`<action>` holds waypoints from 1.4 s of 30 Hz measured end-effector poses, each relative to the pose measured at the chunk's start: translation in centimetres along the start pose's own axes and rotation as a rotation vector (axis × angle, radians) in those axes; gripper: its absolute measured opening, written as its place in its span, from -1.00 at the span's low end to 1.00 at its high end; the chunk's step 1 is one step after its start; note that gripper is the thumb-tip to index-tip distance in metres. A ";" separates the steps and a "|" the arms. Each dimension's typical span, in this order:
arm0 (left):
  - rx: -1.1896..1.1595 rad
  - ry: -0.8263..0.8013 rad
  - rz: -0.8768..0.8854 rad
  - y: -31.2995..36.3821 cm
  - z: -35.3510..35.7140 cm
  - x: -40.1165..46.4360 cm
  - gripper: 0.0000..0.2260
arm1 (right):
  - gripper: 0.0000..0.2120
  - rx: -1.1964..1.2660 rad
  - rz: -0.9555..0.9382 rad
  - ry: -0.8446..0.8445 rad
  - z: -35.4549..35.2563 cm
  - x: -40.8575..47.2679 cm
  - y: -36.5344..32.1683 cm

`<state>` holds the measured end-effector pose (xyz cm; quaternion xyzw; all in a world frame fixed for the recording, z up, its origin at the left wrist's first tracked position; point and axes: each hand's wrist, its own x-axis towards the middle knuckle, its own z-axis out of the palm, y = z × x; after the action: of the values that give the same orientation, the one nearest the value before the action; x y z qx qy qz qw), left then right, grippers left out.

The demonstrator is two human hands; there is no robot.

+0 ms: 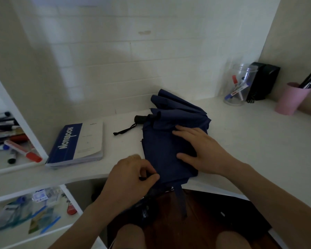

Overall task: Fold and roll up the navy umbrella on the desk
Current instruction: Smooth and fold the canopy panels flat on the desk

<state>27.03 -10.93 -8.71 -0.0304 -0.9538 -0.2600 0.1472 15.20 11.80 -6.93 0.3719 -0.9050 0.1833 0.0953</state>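
The navy umbrella (162,144) lies collapsed on the white desk (241,141), its loose folds bunched toward the wall. Its black handle (139,119) with a wrist cord points left. A navy closing strap (181,202) hangs over the desk's front edge. My left hand (131,177) pinches the fabric at the near left corner of the canopy. My right hand (199,150) rests flat on the fabric with fingers spread, pressing the right side down.
A blue and white notebook (77,142) lies left of the umbrella. At the back right stand a clear jar of markers (239,87), a black case (264,81) and a pink cup of pens (291,98). Shelves with pens and packets (16,141) fill the left.
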 end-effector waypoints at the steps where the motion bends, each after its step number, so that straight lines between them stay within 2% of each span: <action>1: 0.032 0.045 0.045 0.1 -0.2 0.6 -0.86 | -0.37 0.011 -0.012 -0.008 0.0 0.0 0.0; 3: 0.076 0.109 0.203 0.3 -0.4 2.2 -0.81 | -0.41 0.047 -0.043 -0.017 0.3 -0.3 -0.2; 5: 0.149 0.017 0.367 0.1 0.0 3.7 -0.73 | -0.45 0.082 -0.065 -0.030 0.7 -0.6 -0.2; 7: 0.239 -0.118 0.448 -1.0 1.0 4.3 -0.63 | -0.51 0.087 -0.086 -0.054 0.9 -1.2 0.0; 10: 0.355 -0.216 0.435 -2.9 1.8 3.8 -0.50 | -0.42 0.001 -0.094 -0.176 1.1 -2.5 0.5; 12: 0.412 -0.266 0.418 -3.6 1.6 3.5 -0.47 | -0.33 -0.102 -0.092 -0.316 1.2 -3.5 1.0; 14: 0.456 -0.308 0.398 -4.0 1.4 3.2 -0.47 | -0.34 -0.192 -0.077 -0.422 0.8 -4.5 1.5; 19: 0.444 -0.355 0.354 -4.3 0.9 2.7 -0.44 | -0.26 -0.156 -0.037 -0.494 -0.4 -6.0 2.2; 21: 0.307 -0.351 0.286 -3.8 0.5 2.8 -0.43 | -0.24 0.051 0.026 -0.398 -0.9 -6.1 1.9; 22: 0.182 -0.311 0.224 -3.4 0.3 3.0 -0.46 | -0.32 0.193 0.081 -0.263 -1.2 -6.0 1.7; 23: 0.036 -0.240 0.145 -3.0 0.1 3.3 -0.52 | -0.49 0.307 0.134 -0.079 -1.5 -5.8 1.7; 25: -0.243 -0.025 -0.018 -1.9 -0.1 4.1 -0.63 | -0.81 0.360 0.279 0.285 -2.1 -4.9 2.0; 26: -0.319 0.090 -0.082 -1.3 -0.2 4.7 -0.65 | -0.87 0.370 0.403 0.394 -2.7 -4.2 2.1; 27: -0.352 0.171 -0.144 -0.6 -0.2 5.3 -0.65 | -0.88 0.419 0.552 0.435 -3.1 -3.4 2.2; 29: -0.418 0.180 -0.258 0.9 -0.5 6.6 -0.58 | -0.80 0.637 0.803 0.388 -3.7 -1.7 2.5; 31: -0.570 0.078 -0.366 2.5 -0.6 8.0 -0.53 | -0.77 0.856 0.912 0.285 -4.2 -0.3 2.4; 32: -0.651 0.041 -0.416 3.2 -0.7 8.7 -0.58 | -0.79 0.929 0.927 0.257 -4.5 0.3 2.2; 34: -0.764 0.011 -0.496 4.2 -1.2 9.8 -0.72 | -0.85 1.040 0.920 0.262 -5.2 1.3 1.6; 37: -0.935 0.043 -0.514 4.3 -2.0 10.9 -0.86 | -0.87 1.151 0.849 0.323 -6.1 1.8 0.9; 42: -1.065 0.087 -0.425 4.1 -3.5 9.2 -0.80 | -0.74 1.172 0.669 0.381 -6.0 0.3 0.1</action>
<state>19.68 -9.32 -1.13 0.1027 -0.6694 -0.7296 0.0952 15.20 14.07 -1.42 0.0249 -0.6904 0.7225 -0.0253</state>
